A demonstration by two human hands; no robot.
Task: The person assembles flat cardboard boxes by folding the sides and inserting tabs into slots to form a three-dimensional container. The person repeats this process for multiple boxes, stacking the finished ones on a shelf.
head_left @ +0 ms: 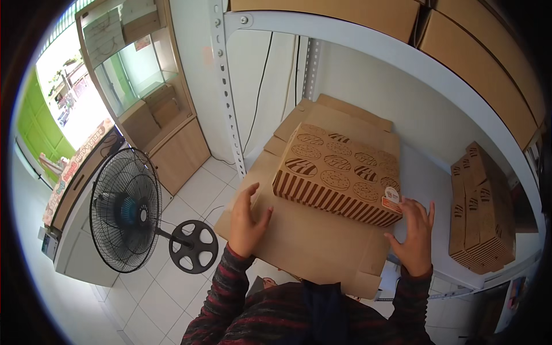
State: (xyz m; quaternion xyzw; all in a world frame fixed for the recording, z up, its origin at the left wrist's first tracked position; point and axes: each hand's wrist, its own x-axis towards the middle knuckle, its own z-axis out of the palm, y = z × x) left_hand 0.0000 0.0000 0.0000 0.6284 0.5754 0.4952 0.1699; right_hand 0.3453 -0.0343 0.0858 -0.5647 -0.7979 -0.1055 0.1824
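A brown cardboard donut box [339, 167], printed with donut drawings on top and stripes along its front side, lies closed on a flat sheet of cardboard [310, 241]. A small orange and white sticker [391, 198] is at its near right corner. My right hand [413, 233] is beside that corner, fingers spread, the fingertips close to the box; whether they touch it I cannot tell. Over the left edge of the cardboard sheet, my left hand [250, 221] is open with its thumb apart, holding nothing and clear of the box.
Flat patterned boxes [482, 213] lean stacked at the right on the shelf [434, 230]. Large cartons [477, 63] rest on the upper shelf, whose grey metal post [225, 86] rises at the left. A black fan [126, 210] stands on the tiled floor, near a wooden glass cabinet [141, 80].
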